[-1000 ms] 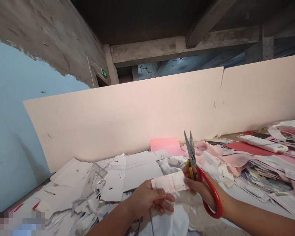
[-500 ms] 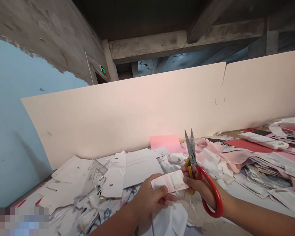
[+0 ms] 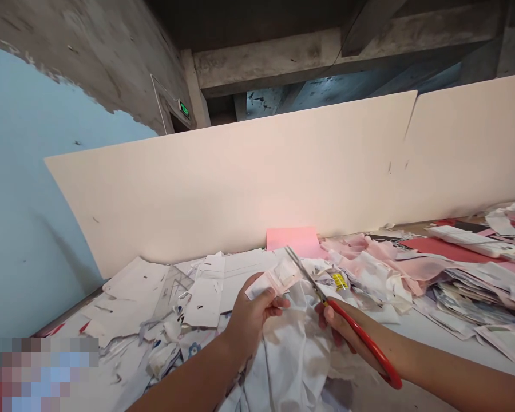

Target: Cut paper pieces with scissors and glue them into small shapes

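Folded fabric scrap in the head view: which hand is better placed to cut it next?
Probably the right. The right hand already grips the red-handled scissors, their blades right beside the folded fabric scrap, while the left hand is occupied pinching that scrap.

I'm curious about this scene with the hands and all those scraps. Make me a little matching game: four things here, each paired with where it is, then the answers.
Things:
1. scissors
2. pale pink scrap
3. pink sheet
4. crumpled white cloth

Places:
A. pinched in the left hand
B. below the hands
C. gripped in the right hand
D. at the foot of the pale board

Pairs: 1-C, 2-A, 3-D, 4-B
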The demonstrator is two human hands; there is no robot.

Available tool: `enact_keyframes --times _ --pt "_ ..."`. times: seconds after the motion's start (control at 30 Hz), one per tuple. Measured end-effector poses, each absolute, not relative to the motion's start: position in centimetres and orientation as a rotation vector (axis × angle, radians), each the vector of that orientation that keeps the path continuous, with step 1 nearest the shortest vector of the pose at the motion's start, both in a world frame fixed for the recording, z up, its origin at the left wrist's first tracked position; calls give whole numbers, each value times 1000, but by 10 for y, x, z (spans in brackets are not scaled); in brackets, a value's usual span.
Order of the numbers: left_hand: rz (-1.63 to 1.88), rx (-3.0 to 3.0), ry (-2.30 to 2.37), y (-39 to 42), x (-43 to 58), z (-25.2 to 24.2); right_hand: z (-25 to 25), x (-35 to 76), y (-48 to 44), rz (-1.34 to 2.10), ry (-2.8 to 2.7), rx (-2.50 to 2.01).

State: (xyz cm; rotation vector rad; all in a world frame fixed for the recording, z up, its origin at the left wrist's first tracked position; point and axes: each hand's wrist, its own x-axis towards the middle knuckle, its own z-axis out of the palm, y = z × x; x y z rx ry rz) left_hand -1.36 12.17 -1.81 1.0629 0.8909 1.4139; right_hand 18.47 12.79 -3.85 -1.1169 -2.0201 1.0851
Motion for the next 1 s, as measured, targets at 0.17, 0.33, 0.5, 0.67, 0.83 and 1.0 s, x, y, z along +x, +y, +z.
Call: enact_keyframes --times 0.17,0.33,0.5,0.67,0.83,1.0 --pt "1461 1066 917 120 -14 -18 -42 186 127 1124 -2002 -1082" --pt "1501 1090 909 119 -13 -23 -41 185 128 1140 -1999 -1084" --pt "1491 1108 903 114 -11 -20 -40 184 128 1164 -1999 -1079" --pt "1504 1086 908 113 -10 -15 -40 186 128 1135 -2030 -1054" --pt "1521 1064 891 114 -11 -15 -39 185 127 1188 -1994 -1067" --pt "1512 1059 883 112 -11 -14 -37 183 126 1181 -1985 -1067"
